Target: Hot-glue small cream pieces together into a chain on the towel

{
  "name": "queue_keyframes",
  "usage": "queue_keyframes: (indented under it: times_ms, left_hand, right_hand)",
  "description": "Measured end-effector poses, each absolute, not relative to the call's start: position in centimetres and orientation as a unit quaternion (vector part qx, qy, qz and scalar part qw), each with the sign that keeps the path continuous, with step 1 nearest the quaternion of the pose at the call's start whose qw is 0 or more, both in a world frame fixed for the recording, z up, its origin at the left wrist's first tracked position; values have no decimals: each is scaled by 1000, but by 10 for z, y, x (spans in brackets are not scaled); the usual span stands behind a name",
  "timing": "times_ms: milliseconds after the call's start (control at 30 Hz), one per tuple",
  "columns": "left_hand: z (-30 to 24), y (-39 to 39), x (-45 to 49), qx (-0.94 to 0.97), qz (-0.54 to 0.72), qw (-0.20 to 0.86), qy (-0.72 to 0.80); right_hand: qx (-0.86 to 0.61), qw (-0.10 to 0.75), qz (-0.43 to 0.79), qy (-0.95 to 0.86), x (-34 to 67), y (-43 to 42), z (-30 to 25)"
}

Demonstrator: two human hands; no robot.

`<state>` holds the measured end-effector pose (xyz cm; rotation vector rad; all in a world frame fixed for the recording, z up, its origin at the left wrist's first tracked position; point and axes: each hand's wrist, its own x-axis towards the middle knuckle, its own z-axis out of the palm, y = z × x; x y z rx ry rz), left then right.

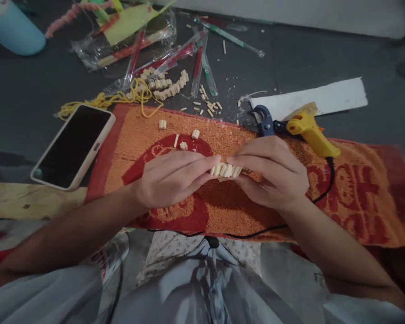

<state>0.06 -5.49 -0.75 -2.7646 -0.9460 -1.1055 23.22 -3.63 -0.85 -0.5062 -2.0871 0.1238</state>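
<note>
As you reach over near edge of orange towel [253,213], knuckles up, left hand [175,175] and right hand [273,168] pinch strip of short wooden sticks [225,170]; ends partly hidden by fingers.

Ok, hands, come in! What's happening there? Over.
Left hand and right hand: both pinching pale ridged wooden-looking strip. Strip over orange-and-red terry towel. Dark-blue cutters, yellow plastic glue gun close beyond right hand.

The held wooden strip [226,170] is pale cream. The towel [236,207] is orange with red lettering; the glue gun [312,133] is yellow, the cutters [266,122] dark blue.
</note>
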Motion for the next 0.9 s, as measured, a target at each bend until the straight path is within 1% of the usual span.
queue_keyframes:
  times_ms: [233,367,433,600,767,900]
  left_hand:
    - [-2,-58,0,-892,-332,-35,-306]
    - [-2,-57,1,-892,-371,14,-258]
    - [-2,-57,1,-883,-397,22,-251]
    - [-3,-55,1,-886,-384,-28,-257]
    - [-11,-54,4,-860,-443,-23,-252]
    - [-12,-54,5,-856,-450,-33,-251]
  right_hand:
    - [-202,470,14,-859,233,-42,-6]
    - [-203,472,-4,-858,234,-43,-6]
    - [-207,471,-17,-857,235,-44,-6]
    - [-226,463,-32,-856,238,-46,-5]
    - [-234,460,-21,-856,239,-47,-6]
    - [-247,452,-24,-857,240,-48,-6]
